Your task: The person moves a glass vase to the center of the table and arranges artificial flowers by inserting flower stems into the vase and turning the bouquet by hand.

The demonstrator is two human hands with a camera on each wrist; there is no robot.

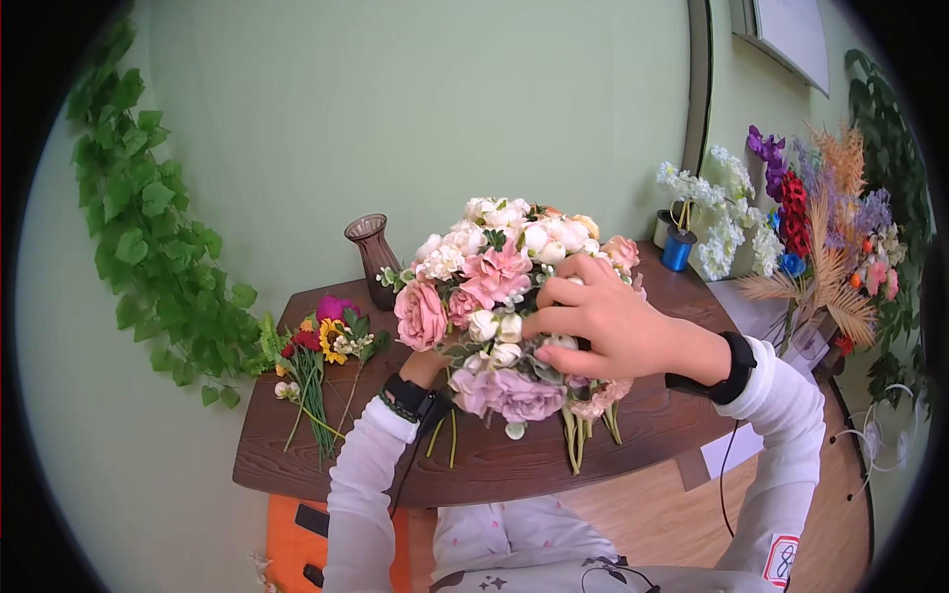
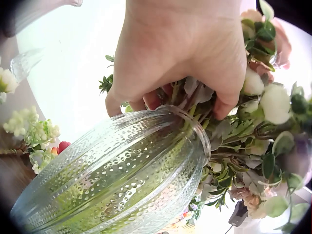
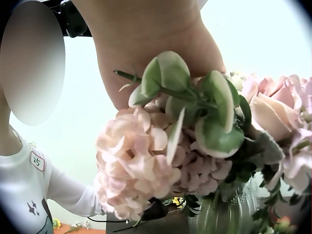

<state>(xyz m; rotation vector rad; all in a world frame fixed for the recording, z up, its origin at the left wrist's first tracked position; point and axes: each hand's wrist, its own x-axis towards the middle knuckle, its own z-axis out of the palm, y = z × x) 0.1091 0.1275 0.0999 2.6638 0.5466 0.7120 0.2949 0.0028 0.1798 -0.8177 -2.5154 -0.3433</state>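
A full bouquet (image 1: 499,381) of pink, white and lilac flowers stands over the table in the head view. Below the blossoms, a clear textured glass vase (image 2: 122,170) appears tilted in the left wrist view, with green stems in its mouth. My left hand (image 2: 180,53) grips the stems right at the vase's rim, fingers on one side and thumb on the other. My right hand (image 1: 618,321) lies over the bouquet's right side, its fingers spread and loosely bent among white buds. Blossoms and leaves near a pink hydrangea (image 3: 134,163) hide the fingertips in the right wrist view.
A purplish glass vase (image 1: 370,252) stands behind the bouquet. Loose flowers (image 1: 321,371) lie on the left of the dark wooden table (image 1: 282,465). A blue spool (image 1: 677,250) and more flowers (image 1: 796,227) stand at the right. Ivy (image 1: 148,227) hangs on the left wall.
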